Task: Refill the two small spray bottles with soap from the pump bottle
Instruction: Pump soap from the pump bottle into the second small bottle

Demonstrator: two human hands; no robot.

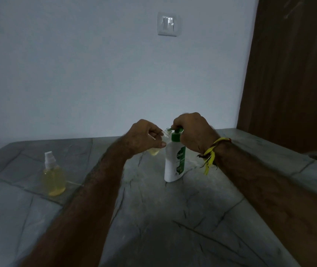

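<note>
A white pump bottle with a green pump head stands upright on the grey stone counter. My right hand is closed over the pump head from above. My left hand holds a small clear spray bottle with yellowish liquid, tilted, its mouth right at the pump's green nozzle; most of that bottle is hidden by my fingers. A second small spray bottle, capped with a white sprayer and full of yellow liquid, stands upright on the counter at the left.
The counter meets a pale wall with a light switch. A dark wooden door or panel rises at the right. A yellow thread band is on my right wrist.
</note>
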